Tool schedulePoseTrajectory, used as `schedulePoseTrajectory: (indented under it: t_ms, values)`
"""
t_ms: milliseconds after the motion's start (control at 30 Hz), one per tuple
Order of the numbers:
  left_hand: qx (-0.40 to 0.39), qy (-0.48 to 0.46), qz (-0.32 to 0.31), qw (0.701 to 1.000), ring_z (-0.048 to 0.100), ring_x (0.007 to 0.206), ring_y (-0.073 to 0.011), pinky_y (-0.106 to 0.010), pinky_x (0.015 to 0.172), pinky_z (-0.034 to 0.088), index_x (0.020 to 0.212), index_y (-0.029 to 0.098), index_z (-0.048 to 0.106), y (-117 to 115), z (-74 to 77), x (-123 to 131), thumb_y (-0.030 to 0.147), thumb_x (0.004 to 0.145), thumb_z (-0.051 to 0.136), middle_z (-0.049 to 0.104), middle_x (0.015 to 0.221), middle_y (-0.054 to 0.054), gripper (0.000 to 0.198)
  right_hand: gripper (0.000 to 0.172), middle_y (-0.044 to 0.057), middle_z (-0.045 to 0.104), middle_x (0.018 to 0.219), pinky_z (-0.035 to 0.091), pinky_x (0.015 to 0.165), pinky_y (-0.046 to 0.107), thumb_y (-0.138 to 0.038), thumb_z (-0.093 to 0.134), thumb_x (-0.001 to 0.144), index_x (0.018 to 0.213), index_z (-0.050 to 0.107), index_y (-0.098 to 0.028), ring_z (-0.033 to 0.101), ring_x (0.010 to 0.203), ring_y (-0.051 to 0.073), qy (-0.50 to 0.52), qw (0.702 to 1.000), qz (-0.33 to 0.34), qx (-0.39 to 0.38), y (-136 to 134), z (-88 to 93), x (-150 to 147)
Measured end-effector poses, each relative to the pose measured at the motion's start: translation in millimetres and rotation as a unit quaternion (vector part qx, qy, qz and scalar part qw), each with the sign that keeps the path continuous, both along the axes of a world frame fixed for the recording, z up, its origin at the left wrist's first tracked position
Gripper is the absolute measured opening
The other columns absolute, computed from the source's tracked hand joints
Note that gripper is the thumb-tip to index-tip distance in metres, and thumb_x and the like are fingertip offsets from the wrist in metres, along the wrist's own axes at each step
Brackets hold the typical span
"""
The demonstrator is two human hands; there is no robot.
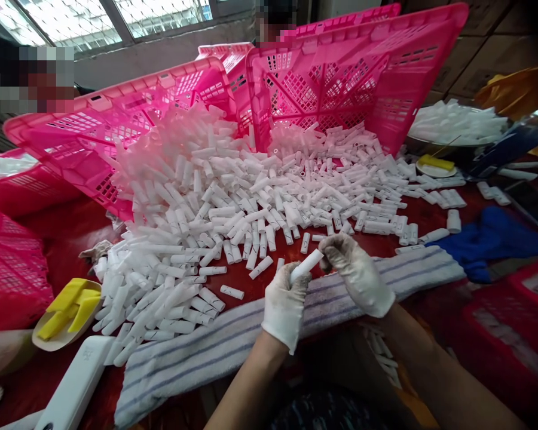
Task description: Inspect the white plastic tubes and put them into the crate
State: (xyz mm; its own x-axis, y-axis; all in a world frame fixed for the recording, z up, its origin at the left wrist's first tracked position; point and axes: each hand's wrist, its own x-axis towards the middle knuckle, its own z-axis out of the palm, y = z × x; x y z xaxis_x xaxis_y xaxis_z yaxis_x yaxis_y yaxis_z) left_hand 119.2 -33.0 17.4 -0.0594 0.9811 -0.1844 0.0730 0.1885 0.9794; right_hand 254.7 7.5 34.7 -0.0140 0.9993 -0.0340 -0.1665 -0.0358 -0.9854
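Both of my hands wear white gloves and meet over a striped towel (pixel 215 340) near the table's front edge. My left hand (pixel 284 307) is closed around the lower end of a small white plastic tube (pixel 307 264). My right hand (pixel 356 272) pinches the tube's upper end with its fingertips. Just beyond the hands a large heap of the same white tubes (pixel 233 203) spreads over the red table.
Two tipped pink crates (pixel 341 71) (pixel 85 137) spill tubes at the back. Left front: a dish with yellow pieces (pixel 67 310) and a white device (pixel 76 382). Right: a blue cloth (pixel 493 239), a bowl of tubes (pixel 457 122), red crates (pixel 520 310). Other people sit beyond the crates.
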Motion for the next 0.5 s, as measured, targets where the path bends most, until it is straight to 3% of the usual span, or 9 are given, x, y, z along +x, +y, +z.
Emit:
schedulePoseTrajectory:
  t_ms: [100,167,267,333,400,467,500]
  values:
    - [0.057,0.034,0.023,0.998,0.059,0.082,-0.0148,-0.024,0.075,0.048,0.104,0.018,0.063,1.9,2.0,-3.7,0.046,0.082,0.062,0.064,0.091,-0.004,0.036,0.03,-0.003,0.056,0.069,0.045,0.059,0.026,-0.046,0.075,0.073,0.085,0.061,-0.022,0.051,0.06,0.011,-0.007,1.0,0.002,0.004,-1.5,-7.1,4.5]
    - [0.038,0.003,0.011,0.999,0.056,0.072,-0.0119,-0.022,0.067,0.046,0.1,0.018,0.063,2.8,6.9,-4.5,0.049,0.082,0.061,0.06,0.083,-0.002,0.036,0.026,-0.001,0.059,0.077,0.047,0.064,0.027,-0.043,0.076,0.072,0.082,0.064,-0.022,0.054,0.068,0.013,-0.023,0.999,0.007,0.04,0.3,-7.5,5.2]
    - [-0.092,-0.141,-0.099,0.981,0.033,0.045,-0.005,-0.019,0.043,0.031,0.093,0.016,0.058,1.0,19.4,-4.0,0.057,0.084,0.053,0.043,0.062,0.005,0.043,0.02,0.002,0.061,0.088,0.05,0.074,0.03,-0.041,0.074,0.075,0.078,0.066,-0.023,0.058,0.083,0.017,-0.046,0.992,0.039,0.108,0.3,-2.2,6.4]
    - [-0.143,-0.183,-0.169,0.958,0.028,0.041,-0.0038,-0.019,0.039,0.025,0.093,0.014,0.056,-2.1,27.0,-4.6,0.058,0.086,0.049,0.041,0.06,0.006,0.045,0.02,0.003,0.061,0.091,0.05,0.077,0.031,-0.043,0.066,0.082,0.079,0.066,-0.023,0.059,0.086,0.019,-0.072,0.988,0.062,0.118,-5.6,2.5,13.5]
    - [-0.113,-0.115,-0.204,0.966,0.043,0.048,-0.0067,-0.02,0.046,0.036,0.1,0.014,0.058,-3.9,29.6,-8.7,0.054,0.088,0.049,0.053,0.069,0.001,0.043,0.022,0.005,0.062,0.093,0.05,0.078,0.033,-0.045,0.06,0.086,0.084,0.066,-0.024,0.061,0.087,0.02,-0.126,0.986,0.068,0.089,-16.2,5.0,31.0]
    - [-0.024,0.049,-0.178,0.983,0.059,0.071,-0.0142,-0.027,0.066,0.049,0.11,0.016,0.06,-0.9,25.1,-19.4,0.046,0.088,0.053,0.063,0.09,-0.007,0.038,0.024,0.005,0.065,0.091,0.051,0.077,0.033,-0.048,0.057,0.086,0.09,0.064,-0.025,0.062,0.085,0.022,-0.211,0.976,0.036,0.038,-28.8,3.3,59.5]
    - [0.022,0.147,-0.143,0.978,0.062,0.085,-0.0179,-0.031,0.078,0.05,0.113,0.017,0.061,3.2,20.5,-27.7,0.041,0.087,0.056,0.064,0.1,-0.009,0.036,0.025,0.005,0.067,0.088,0.051,0.074,0.032,-0.05,0.058,0.084,0.09,0.064,-0.026,0.063,0.082,0.022,-0.263,0.965,0.006,0.014,-35.1,0.9,76.4]
